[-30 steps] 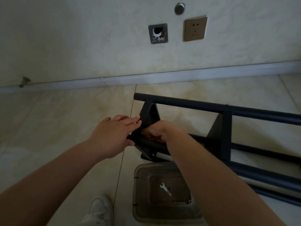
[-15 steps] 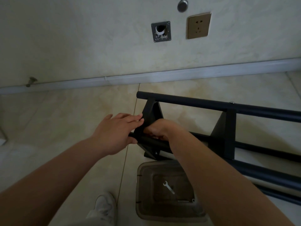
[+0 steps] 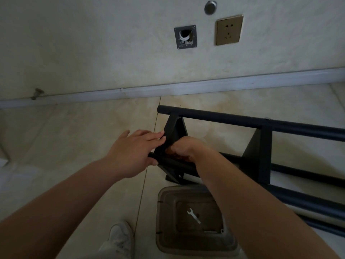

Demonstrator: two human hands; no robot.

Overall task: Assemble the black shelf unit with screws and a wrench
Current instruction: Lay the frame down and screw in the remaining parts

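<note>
Left hand (image 3: 130,154) lay flat-fingered against the black shelf unit (image 3: 261,146); right hand (image 3: 181,149) curled in, grip hidden; wrench (image 3: 193,215) sat in tub (image 3: 164,221).

**Room: bare wall, tiled floor**

Pale mottled wall (image 3: 93,43) with a gold socket plate (image 3: 229,30), a grey square plate (image 3: 185,37) with an open hole to its left, and a round metal knob (image 3: 210,7) above. White skirting strip (image 3: 186,86) runs along the wall base; a small metal stop (image 3: 37,93) sits at left. Glossy beige floor tiles (image 3: 74,137), dark grout line, dim light.
</note>
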